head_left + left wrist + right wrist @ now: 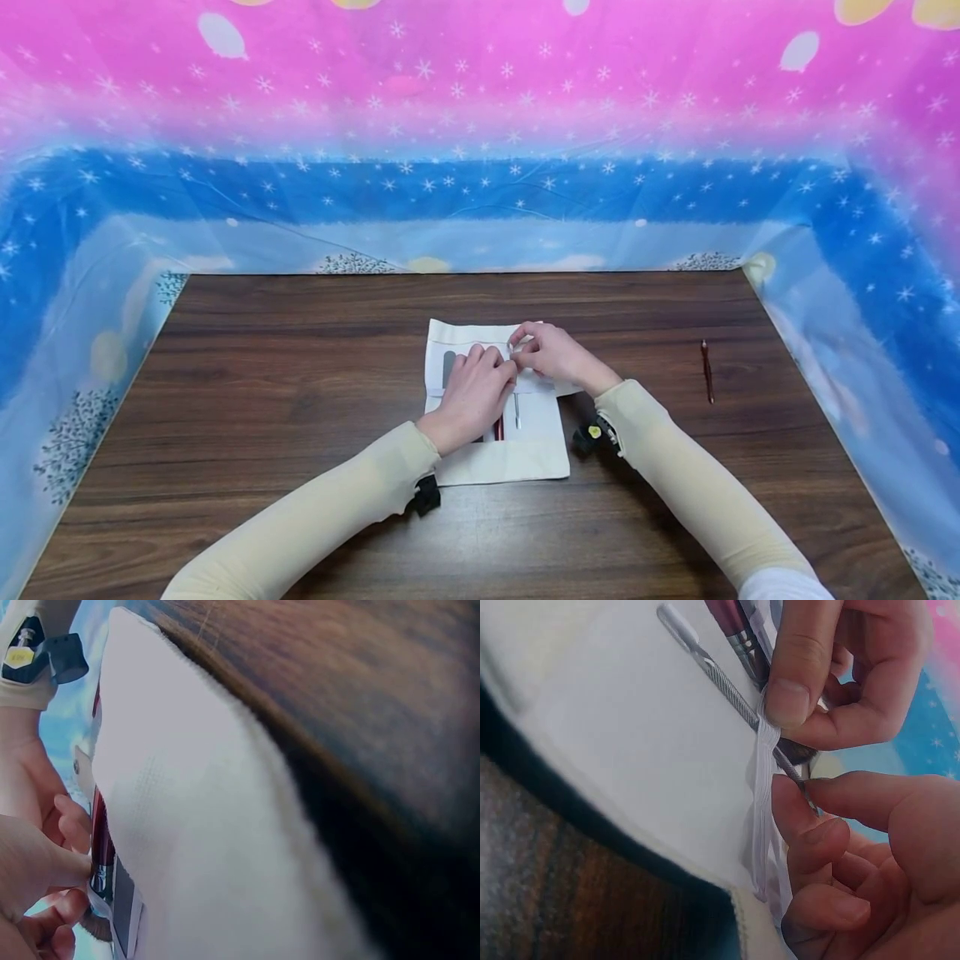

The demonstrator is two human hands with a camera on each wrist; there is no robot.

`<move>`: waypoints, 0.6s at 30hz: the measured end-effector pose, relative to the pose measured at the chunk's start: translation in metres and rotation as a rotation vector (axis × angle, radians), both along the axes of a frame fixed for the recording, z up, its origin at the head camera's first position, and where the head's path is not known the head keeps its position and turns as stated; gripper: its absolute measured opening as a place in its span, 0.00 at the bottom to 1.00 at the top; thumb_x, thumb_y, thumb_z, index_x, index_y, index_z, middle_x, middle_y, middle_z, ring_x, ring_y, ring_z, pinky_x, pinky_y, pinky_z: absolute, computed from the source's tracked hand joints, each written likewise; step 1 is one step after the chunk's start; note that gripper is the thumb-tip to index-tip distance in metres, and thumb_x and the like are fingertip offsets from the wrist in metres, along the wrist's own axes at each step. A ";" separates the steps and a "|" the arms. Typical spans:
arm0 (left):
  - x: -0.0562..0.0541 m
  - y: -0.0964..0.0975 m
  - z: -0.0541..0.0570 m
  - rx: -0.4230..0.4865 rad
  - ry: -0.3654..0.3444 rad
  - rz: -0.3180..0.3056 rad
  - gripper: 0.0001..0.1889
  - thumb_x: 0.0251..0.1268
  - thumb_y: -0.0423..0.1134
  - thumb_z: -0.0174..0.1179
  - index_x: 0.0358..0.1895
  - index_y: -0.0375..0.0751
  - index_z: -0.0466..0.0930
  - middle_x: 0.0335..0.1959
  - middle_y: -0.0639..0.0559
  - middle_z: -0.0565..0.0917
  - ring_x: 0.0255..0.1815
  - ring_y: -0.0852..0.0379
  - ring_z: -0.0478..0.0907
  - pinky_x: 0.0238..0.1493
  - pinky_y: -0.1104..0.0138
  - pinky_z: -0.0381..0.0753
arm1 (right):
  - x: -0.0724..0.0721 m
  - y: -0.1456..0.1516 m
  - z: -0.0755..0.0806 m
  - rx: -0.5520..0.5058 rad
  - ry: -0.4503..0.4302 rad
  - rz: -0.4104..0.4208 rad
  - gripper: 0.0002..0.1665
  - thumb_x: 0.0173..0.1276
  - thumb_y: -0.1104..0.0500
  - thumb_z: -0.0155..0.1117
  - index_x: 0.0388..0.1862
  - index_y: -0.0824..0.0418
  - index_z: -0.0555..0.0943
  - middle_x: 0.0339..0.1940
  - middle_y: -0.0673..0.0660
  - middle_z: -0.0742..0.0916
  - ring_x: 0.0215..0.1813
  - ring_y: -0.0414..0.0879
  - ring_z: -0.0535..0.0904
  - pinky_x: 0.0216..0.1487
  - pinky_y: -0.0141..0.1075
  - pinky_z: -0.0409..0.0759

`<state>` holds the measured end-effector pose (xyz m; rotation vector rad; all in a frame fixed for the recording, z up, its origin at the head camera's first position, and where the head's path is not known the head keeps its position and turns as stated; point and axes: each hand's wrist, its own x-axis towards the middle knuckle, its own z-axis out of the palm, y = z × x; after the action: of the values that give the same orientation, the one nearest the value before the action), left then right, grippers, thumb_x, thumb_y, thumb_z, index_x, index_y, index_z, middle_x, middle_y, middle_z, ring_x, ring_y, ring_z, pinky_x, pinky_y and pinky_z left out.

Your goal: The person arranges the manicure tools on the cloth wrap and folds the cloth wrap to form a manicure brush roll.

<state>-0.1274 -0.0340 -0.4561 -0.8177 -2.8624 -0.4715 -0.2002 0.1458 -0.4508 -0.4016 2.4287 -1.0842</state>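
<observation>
An off-white fabric tool roll [502,461] lies spread on the table, with a white elastic band [763,787] across it. My left hand [477,387] is over its middle, pinching the band between thumb and fingers. A metal cuticle pusher [731,691] with a knurled shaft passes under the band. Its far end is between the thumb and fingers of my right hand [855,859]. Beside the pusher, a makeup brush [735,634] with a dark red handle is tucked under the band. A grey flat piece [448,367] sits left of my left hand, partly covered.
A slim reddish-brown stick-like tool [707,372] lies apart on the right side of the wooden table [300,333]. A patterned pink and blue cloth [480,187] hangs behind and along both sides.
</observation>
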 end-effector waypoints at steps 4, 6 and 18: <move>0.000 0.000 -0.001 0.007 -0.002 0.001 0.04 0.76 0.39 0.63 0.43 0.44 0.85 0.38 0.49 0.78 0.42 0.48 0.70 0.40 0.56 0.69 | 0.002 0.001 0.000 0.018 0.002 0.025 0.13 0.76 0.62 0.61 0.56 0.65 0.80 0.29 0.53 0.88 0.17 0.41 0.69 0.27 0.34 0.69; 0.000 0.000 -0.001 0.009 -0.005 0.000 0.04 0.76 0.39 0.63 0.43 0.44 0.85 0.39 0.49 0.79 0.42 0.48 0.70 0.41 0.56 0.69 | 0.003 0.001 0.001 0.027 0.007 0.033 0.12 0.75 0.62 0.61 0.54 0.64 0.81 0.30 0.53 0.88 0.19 0.42 0.70 0.27 0.34 0.70; 0.001 0.001 0.000 -0.002 -0.004 0.013 0.05 0.76 0.41 0.63 0.44 0.45 0.85 0.39 0.49 0.79 0.43 0.48 0.70 0.41 0.56 0.70 | 0.006 0.004 0.002 0.111 0.082 0.074 0.08 0.75 0.61 0.64 0.47 0.63 0.87 0.32 0.52 0.87 0.30 0.42 0.75 0.34 0.34 0.72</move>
<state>-0.1269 -0.0326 -0.4566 -0.7984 -2.8704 -0.4688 -0.1941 0.1497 -0.4484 -0.5036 2.5103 -0.9145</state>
